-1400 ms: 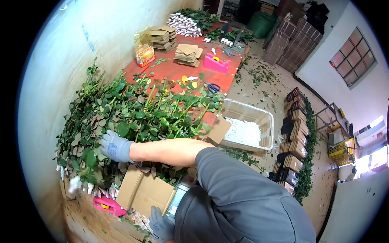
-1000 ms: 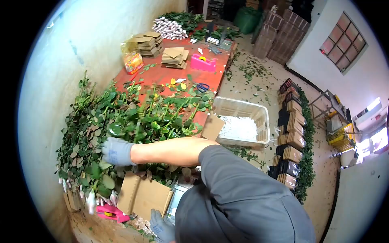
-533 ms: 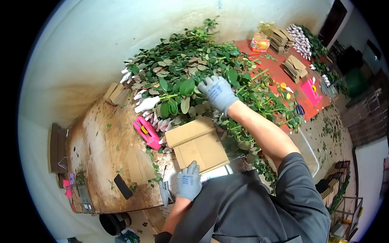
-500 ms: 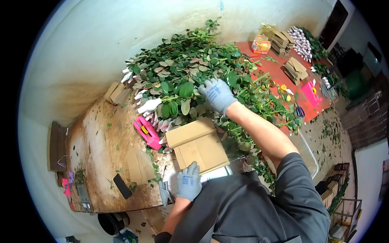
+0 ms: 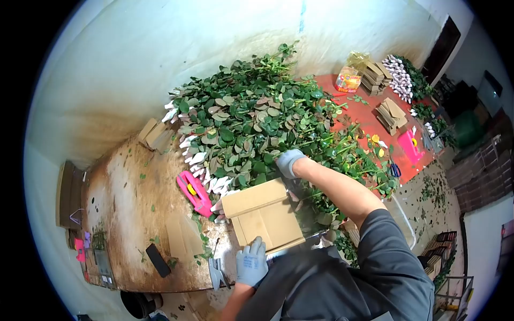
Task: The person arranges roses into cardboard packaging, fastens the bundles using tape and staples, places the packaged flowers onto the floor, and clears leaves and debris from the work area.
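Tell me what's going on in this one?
A person is working at a bench with a big pile of leafy stems. The gloved left hand rests on the near edge of a folded cardboard sheet. The gloved right hand is at the stems just beyond it; its fingertips are hidden, so I can't tell whether it grips one. A pink tape dispenser lies left of the cardboard.

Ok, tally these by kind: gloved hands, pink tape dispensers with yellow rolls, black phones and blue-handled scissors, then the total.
Gloved hands: 2, left hand and right hand
Pink tape dispensers: 2, near dispenser and far dispenser
Black phone: 1
Blue-handled scissors: 1 pair
Total: 6
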Motion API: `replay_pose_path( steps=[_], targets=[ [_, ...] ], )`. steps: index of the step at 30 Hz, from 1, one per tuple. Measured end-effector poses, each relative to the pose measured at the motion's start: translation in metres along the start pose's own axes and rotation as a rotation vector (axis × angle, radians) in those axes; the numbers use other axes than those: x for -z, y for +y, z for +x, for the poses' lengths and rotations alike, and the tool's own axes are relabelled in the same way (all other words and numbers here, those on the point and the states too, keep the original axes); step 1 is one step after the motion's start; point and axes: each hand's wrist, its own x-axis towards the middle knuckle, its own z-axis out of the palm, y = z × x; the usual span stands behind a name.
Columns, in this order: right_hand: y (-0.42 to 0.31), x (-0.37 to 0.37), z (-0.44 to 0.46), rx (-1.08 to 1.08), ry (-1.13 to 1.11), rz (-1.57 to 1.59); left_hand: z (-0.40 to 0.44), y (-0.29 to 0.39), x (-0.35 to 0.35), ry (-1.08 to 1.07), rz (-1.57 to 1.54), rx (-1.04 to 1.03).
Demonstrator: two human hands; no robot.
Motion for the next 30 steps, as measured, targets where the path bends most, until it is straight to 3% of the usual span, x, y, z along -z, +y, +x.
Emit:
replay_pose_path(
  steps=[4,7,11,15,19,21,22,24,29,30],
  targets=[
    [0.001,0.021,0.025,0.166,0.199,0.090,-0.001,-0.008,-0.011,0.000,0.001,-0.018],
    [-0.007,-0.006,0.047,0.126,0.377,0.255,0.001,-0.009,-0.015,0.002,-0.013,-0.023],
    [-0.015,-0.047,0.057,0.101,0.316,0.122,0.001,-0.010,-0.016,-0.023,0.022,-0.022],
    [-0.022,-0.057,0.053,0.100,0.458,0.021,0.005,-0.013,-0.017,0.008,0.048,-0.061],
    [-0.028,-0.050,0.047,0.144,0.313,-0.096,0.006,-0.009,-0.009,0.053,0.063,-0.084],
    [-0.028,-0.046,0.041,0.160,0.343,-0.118,0.006,-0.009,-0.009,0.032,0.059,-0.080],
    [-0.027,-0.049,0.043,0.155,0.347,-0.120,0.006,-0.009,-0.009,0.038,0.054,-0.083],
    [-0.025,-0.053,0.045,0.088,0.617,-0.007,0.003,-0.010,-0.010,0.044,0.051,-0.087],
    [-0.015,-0.054,0.058,-0.057,0.585,0.127,0.002,-0.012,-0.015,0.071,0.033,-0.092],
    [-0.016,-0.056,0.057,-0.080,0.474,0.156,0.002,-0.011,-0.013,0.075,0.035,-0.097]
  ],
)
